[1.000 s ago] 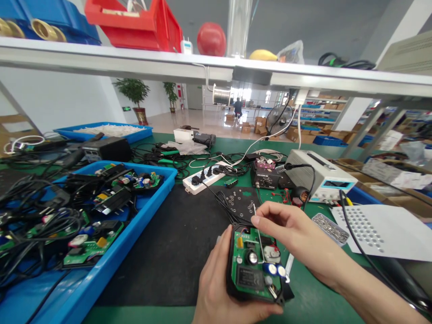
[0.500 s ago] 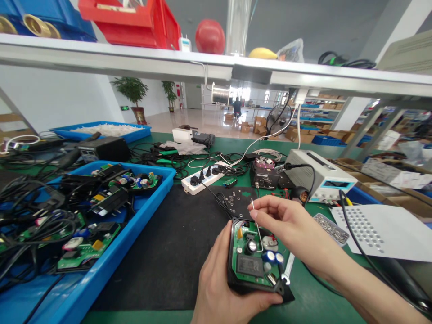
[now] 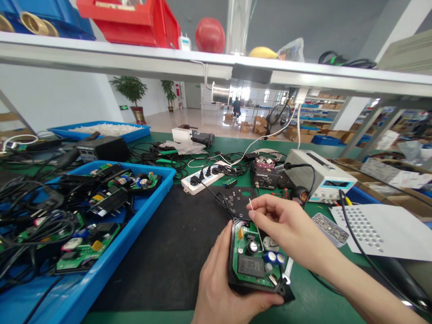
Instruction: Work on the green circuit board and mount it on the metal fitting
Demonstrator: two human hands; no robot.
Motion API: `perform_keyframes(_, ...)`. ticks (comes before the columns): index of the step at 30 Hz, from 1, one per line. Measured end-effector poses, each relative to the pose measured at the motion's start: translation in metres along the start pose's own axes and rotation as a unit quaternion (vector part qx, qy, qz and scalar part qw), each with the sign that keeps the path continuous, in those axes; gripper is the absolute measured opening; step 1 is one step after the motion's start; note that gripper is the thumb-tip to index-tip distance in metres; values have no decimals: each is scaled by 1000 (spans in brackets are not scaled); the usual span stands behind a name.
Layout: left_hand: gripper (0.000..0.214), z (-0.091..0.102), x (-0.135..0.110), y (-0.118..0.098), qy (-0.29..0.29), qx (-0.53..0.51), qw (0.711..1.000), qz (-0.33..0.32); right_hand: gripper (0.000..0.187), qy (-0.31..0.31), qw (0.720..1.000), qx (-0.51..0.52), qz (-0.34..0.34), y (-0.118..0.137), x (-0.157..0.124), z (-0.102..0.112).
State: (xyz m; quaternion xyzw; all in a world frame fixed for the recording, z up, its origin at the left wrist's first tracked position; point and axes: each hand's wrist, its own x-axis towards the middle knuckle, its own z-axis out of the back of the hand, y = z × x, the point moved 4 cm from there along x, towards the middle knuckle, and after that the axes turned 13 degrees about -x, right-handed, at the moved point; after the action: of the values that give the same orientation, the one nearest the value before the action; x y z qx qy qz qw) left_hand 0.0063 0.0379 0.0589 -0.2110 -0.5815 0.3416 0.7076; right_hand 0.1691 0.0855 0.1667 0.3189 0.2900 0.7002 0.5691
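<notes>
Low in the middle of the frame sits a green circuit board (image 3: 254, 260) set in a black housing, studded with a black relay block, round silver-topped and blue capacitors, and a small yellow part near its upper left corner. The left hand (image 3: 221, 288) cups the housing from below and the left side, fingers curled around its edge, holding it just above the black mat on the green surface (image 3: 313, 297). The right hand (image 3: 290, 231) comes in from the lower right, thumb and forefinger pinched shut on a thin silver wire (image 3: 255, 225) whose lower end reaches down to the board beside the large capacitor, its upper tip poking above the fingertips.
</notes>
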Motion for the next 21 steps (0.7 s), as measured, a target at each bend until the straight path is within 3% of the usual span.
perform_keyframes(7,116,1,1,-2,8,-13,1000,13,24,35,999,-26,-24,6,4,-2)
perform_keyframes(13,113,2,1,-2,6,-1,1000,14,17,25,999,-43,-3,12,3,2)
perform_keyframes(18,117,0,1,-1,5,-6,1000,19,14,-74,996,1,44,13,-10,9)
perform_keyframes(21,123,0,4,-3,4,-8,1000,26,4,-159,976,-75,130,17,-27,15)
